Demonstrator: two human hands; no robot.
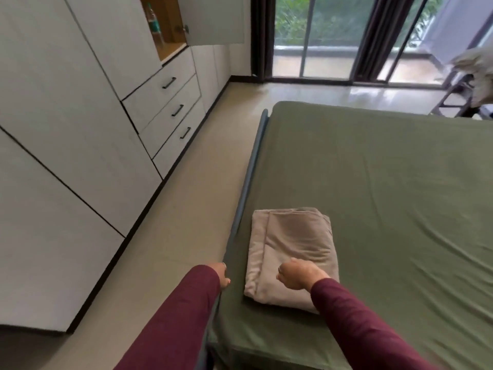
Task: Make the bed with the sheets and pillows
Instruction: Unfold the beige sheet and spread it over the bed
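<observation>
Status: the bed [373, 182] is covered by a green fitted sheet [386, 222], drawn fairly flat with light creases. A folded beige sheet [290, 252] lies on it near the left edge of the mattress, close to the near corner. No pillows are identifiable in view.

Handling, as I judge it: the folded sheet is soft, light and limp. It will not hold its shape when lifted and will sag or unfold from any free edge. It is neither fragile nor slippery against the cotton-like surface below. The recommended hold is on the near short edge, pinching all layers at the two near corners, so the fold opens away from me when shaken out. A grip on the top layer alone will likely drag the stack apart unevenly.

Position: my right hand [300, 275] is above the near end of the folded sheet, fingers curled into a loose fist. Whether it rests on the cloth or hovers just over it cannot be determined, and it grips nothing I can see. My left hand [223, 276] is at the left side of the mattress, beside the blue bed frame rail [252, 172] and just left of the folded sheet. Its fingers are mostly hidden behind my sleeve, so their state cannot be determined.
</observation>
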